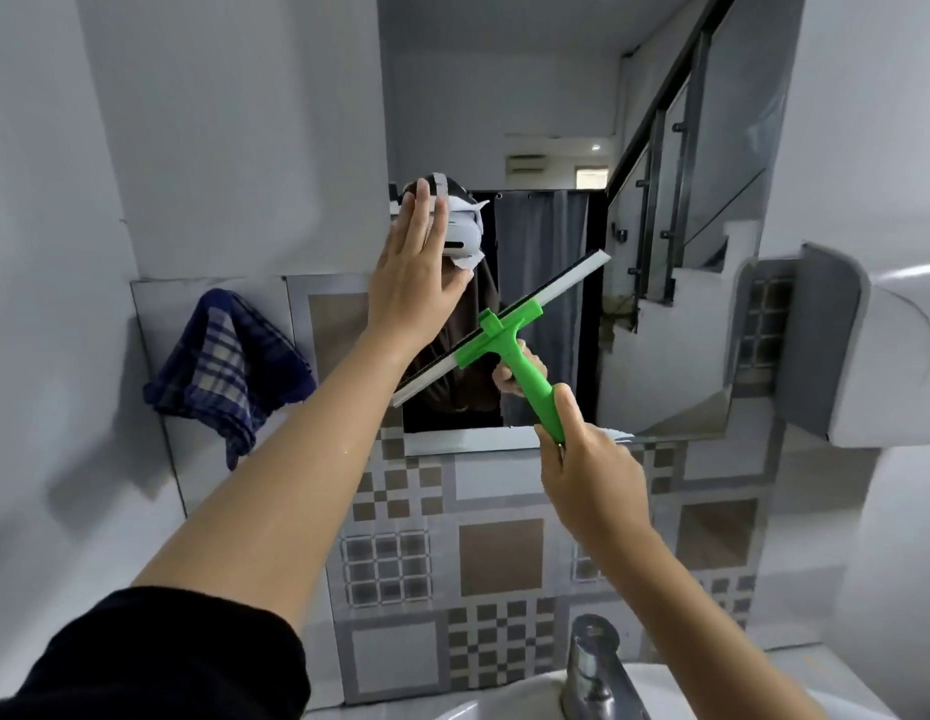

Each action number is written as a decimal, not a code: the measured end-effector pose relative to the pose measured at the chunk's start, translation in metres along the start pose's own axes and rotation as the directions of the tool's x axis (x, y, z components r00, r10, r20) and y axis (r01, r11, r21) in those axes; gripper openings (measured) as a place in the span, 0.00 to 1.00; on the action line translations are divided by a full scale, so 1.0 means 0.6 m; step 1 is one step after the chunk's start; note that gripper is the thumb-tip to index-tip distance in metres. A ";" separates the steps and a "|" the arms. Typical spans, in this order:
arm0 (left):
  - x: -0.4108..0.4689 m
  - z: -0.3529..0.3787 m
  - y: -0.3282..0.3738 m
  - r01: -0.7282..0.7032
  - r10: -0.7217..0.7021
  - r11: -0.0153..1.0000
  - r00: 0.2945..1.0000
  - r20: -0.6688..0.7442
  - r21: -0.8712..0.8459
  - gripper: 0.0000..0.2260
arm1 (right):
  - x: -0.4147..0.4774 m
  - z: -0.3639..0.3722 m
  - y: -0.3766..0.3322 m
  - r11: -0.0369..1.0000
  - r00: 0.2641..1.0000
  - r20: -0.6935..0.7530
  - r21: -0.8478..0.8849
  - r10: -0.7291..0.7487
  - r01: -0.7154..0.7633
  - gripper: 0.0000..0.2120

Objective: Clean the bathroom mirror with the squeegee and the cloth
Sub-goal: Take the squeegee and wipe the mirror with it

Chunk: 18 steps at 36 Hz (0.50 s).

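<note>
The mirror [504,96] hangs on the wall straight ahead, above patterned tiles. My left hand [416,278] lies flat against its left part, pressing a white cloth [466,262] whose edges show past my fingers. My right hand [587,470] grips the lower end of the green squeegee [509,345] handle. The squeegee's long blade slants from lower left to upper right over the lower middle of the glass. I cannot tell whether the blade touches the glass. A blue plaid cloth [229,366] hangs on the tile edge to the left of the mirror.
A chrome faucet [592,662] and the rim of a white sink [504,704] are just below my arms. A white wall-mounted unit [894,356] sticks out at the right, close to the mirror's lower right corner. Grey walls flank both sides.
</note>
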<state>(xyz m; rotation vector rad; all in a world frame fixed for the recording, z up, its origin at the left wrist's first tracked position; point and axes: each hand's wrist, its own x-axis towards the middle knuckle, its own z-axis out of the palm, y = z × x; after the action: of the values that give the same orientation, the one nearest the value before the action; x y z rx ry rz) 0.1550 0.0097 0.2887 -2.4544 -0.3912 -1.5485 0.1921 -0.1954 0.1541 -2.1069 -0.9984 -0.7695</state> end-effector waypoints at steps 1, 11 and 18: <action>-0.003 0.001 -0.001 0.011 -0.011 1.000 1.000 -0.001 0.000 0.34 | 0.005 -0.006 0.011 0.999 0.999 0.016 -0.037 -0.036 0.037 0.24; -0.042 0.018 0.028 0.115 -0.116 0.992 0.993 -0.010 -0.046 0.35 | 0.017 -0.038 0.115 0.963 0.990 0.054 -0.232 -0.128 0.137 0.23; -0.045 0.019 0.028 0.122 -0.122 0.991 0.992 -0.009 -0.051 0.35 | -0.013 -0.033 0.164 0.987 0.998 0.012 -0.148 -0.063 0.064 0.23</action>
<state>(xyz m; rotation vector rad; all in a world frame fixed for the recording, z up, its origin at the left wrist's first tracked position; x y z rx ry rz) 0.1593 -0.0056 0.2585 -2.4995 -0.5156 -1.6394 0.2638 -0.2613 0.1288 -2.2137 -1.0453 -0.8931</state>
